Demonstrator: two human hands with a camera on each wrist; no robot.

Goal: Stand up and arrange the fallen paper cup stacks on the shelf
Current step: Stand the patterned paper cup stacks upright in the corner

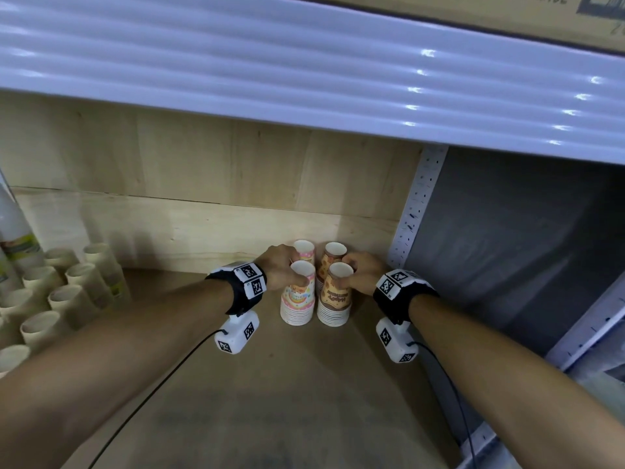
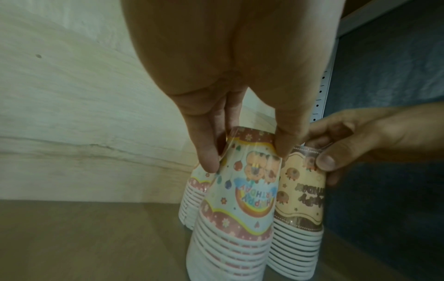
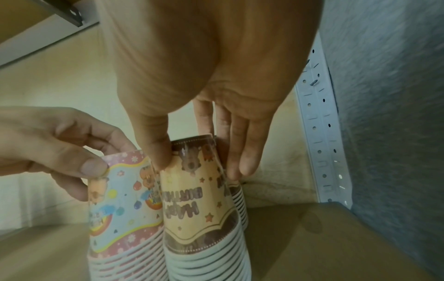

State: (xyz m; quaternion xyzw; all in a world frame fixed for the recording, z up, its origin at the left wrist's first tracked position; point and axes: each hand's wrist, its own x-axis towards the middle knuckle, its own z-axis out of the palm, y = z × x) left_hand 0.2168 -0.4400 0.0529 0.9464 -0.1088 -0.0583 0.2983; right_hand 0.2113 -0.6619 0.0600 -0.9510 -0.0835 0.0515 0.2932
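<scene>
Left hand [image 1: 279, 269]: pinching pink stack [image 1: 297, 301] at top, directly beneath
Right hand [image 1: 361, 272]: pinching brown stack [image 1: 334, 301] likewise
Axis: both upright, touching, apparently seated on shelf [image 1: 270, 384]
Behind grips: rear stacks [image 1: 319, 253]

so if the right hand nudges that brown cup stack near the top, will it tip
Probably. The brown stack stands tall on a narrow base of rims, and paper cups look light. The right hand holds it only near the top. The pink stack touches one side and may brace it. The film wrap could be slippery.
</scene>
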